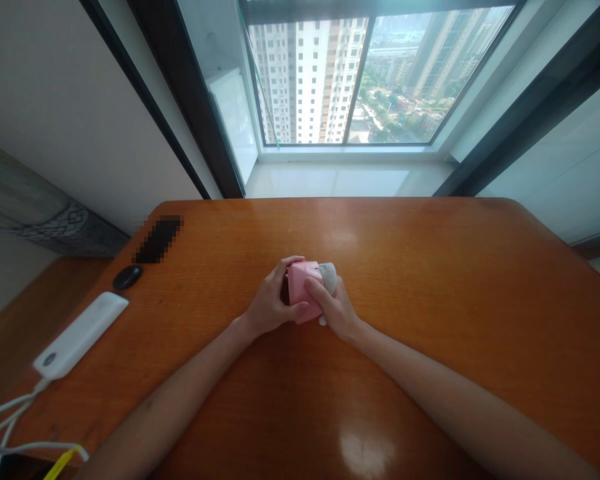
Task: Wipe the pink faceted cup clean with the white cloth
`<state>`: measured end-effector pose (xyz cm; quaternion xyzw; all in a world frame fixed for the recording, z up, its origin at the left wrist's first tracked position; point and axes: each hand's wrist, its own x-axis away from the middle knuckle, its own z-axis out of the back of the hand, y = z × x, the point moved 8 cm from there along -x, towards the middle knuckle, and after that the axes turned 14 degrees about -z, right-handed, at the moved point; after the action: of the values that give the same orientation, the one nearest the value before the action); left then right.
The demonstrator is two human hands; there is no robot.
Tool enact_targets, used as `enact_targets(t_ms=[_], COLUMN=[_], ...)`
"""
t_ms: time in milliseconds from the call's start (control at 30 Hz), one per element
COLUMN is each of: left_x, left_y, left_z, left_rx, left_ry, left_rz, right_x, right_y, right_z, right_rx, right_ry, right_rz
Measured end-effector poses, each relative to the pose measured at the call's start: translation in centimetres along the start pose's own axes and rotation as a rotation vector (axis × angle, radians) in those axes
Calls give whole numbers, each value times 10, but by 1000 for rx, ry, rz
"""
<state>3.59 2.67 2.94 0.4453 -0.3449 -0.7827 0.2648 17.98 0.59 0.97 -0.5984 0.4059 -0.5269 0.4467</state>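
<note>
Pink box [300, 272], 1 pc: over table [430, 267], btwn L hand [269, 305] & R hand [344, 312], both sets of fingers grasping it; grey item [329, 275] adj. Prob. light, stiff, slick; grip opp. sides, mod. pressure.

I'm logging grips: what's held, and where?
A pink boxy object beside a grey piece: left hand at its left side, right hand at its right, thumb on its face.

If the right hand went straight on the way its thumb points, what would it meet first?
The right hand would first meet the pink object, which its thumb already touches. Past that, the left hand seems next, though depth is hard to judge.
</note>
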Motion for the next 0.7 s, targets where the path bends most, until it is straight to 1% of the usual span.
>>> enact_targets(t_ms=[100,167,233,267,333,400,467,533,600,700], left_x=[-2,-2,-1,-1,-2,-3,-3,-5,-7,-7], left_y=[9,15,16,16,17,20,24,28,28,18], left_z=[6,5,3,3,4,5,4,3,3,4], left_rx=[-80,-195,-301,-338,-374,-379,-358,-319,-276,-179], left_ry=[-33,-130,-222,-242,-214,-151,-88,-40,-7,21], left_rz=[-192,-320,-379,-386,-385,-381,-386,-363,-273,-47], right_x=[-1,-1,-2,-2,-3,-4,-4,-4,-4,-2], right_y=[1,0,0,0,1,0,-1,-3,-4,-4], right_z=[0,0,0,0,1,2,3,5,6,6], right_rx=[-5,-11,-12,-11,-8,-9,-12,-16,-28,-40], right_ry=[-13,-17,-18,-16,-13,-4,12,31,41,41], right_rz=[12,40,61,64,62,69,78,83,83,84])
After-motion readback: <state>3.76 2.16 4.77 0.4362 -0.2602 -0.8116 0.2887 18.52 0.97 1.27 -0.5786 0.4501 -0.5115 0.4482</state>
